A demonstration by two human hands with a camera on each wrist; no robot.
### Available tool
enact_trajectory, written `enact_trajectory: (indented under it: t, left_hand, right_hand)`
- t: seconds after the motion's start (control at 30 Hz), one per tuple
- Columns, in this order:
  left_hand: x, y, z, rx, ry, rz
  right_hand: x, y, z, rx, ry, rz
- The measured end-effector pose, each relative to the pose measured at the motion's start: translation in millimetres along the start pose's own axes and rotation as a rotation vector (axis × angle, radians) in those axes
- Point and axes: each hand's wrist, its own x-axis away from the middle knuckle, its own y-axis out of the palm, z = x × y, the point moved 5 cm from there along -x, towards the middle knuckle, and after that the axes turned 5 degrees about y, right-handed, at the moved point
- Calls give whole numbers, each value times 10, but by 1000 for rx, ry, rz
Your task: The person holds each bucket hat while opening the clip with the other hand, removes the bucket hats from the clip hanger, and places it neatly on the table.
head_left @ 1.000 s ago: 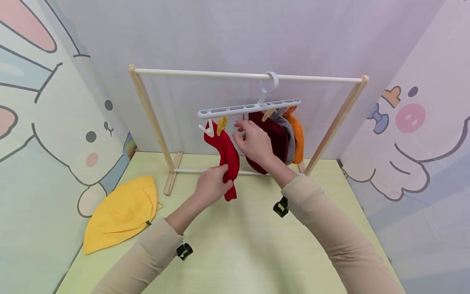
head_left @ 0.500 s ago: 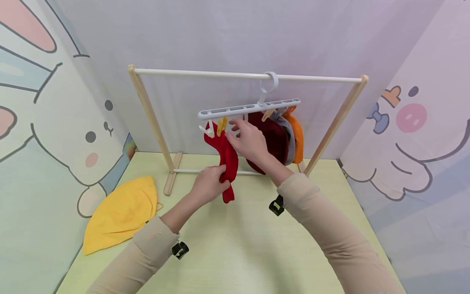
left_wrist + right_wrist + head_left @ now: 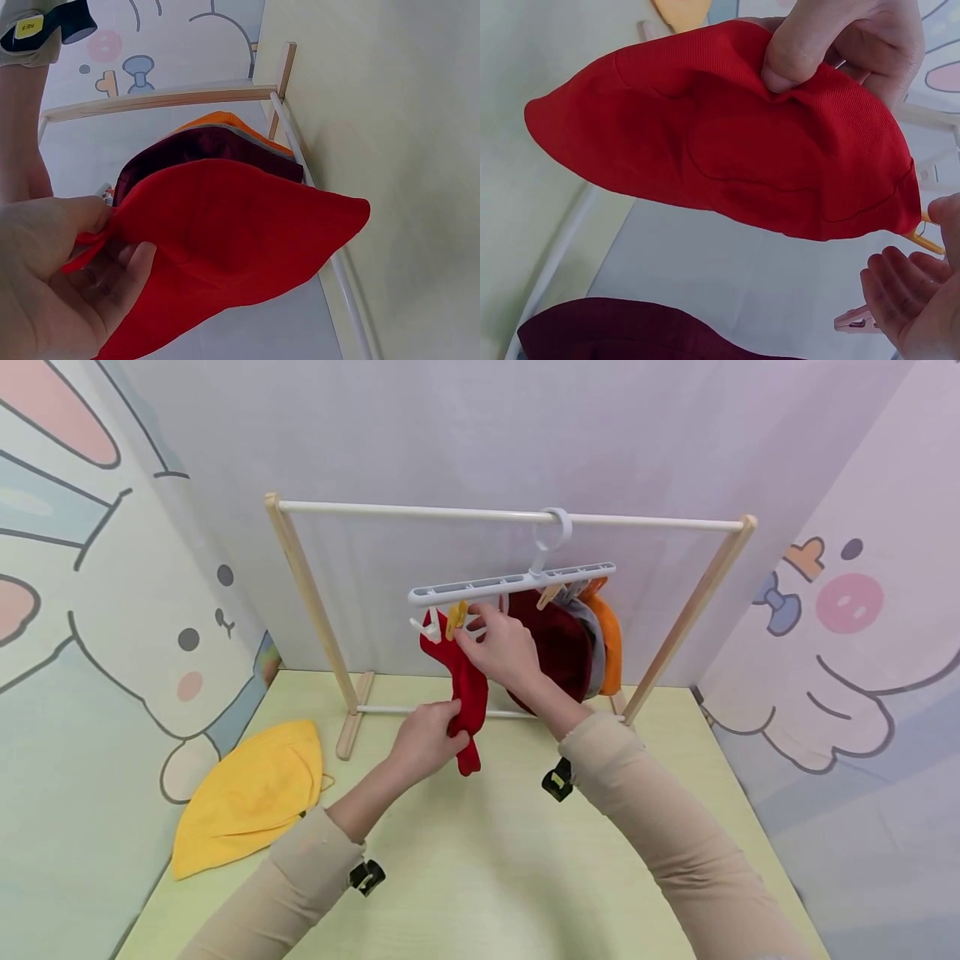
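Your left hand [image 3: 423, 741] pinches the lower edge of the red hat [image 3: 459, 681] — a soft, ribbed-knit crescent of cloth hanging from a yellow clip [image 3: 455, 617] on the white plastic clip hanger [image 3: 510, 583]. Your right hand [image 3: 501, 647] reaches its fingers up at that clip; whether they pinch it, you cannot tell. Behind hang a maroon velvety hat [image 3: 558, 643], a grey one and an orange hat [image 3: 609, 639] — all on the wooden-posted rack [image 3: 300, 585]. A yellow hat [image 3: 247, 793] lies flat on the pale green table [image 3: 480, 877].

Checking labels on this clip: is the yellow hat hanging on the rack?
No, the yellow hat lies flat on the table, left of the rack.
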Motion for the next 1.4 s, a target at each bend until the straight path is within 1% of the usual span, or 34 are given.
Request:
enact_trajectory:
  t: [0.23, 0.57, 0.83, 1.0, 1.17, 1.4]
  left_hand:
    - [9, 7, -6, -16, 30, 25]
    - [16, 29, 4, -26, 53, 46]
    - [20, 37, -12, -17, 43, 44]
    - [17, 38, -2, -23, 48, 43]
    - [19, 43, 10, -26, 54, 42]
    - [22, 40, 14, -25, 47, 37]
  right_hand:
    - [-28, 26, -38, -13, 8, 4]
    - [-31, 22, -53, -55, 50, 53]
    - [-38, 24, -57, -62, 95, 88]
    - [-36, 32, -69, -63, 99, 106]
    - [-27, 29, -75, -67, 109, 110]
    - [-9, 33, -75, -71, 133, 116]
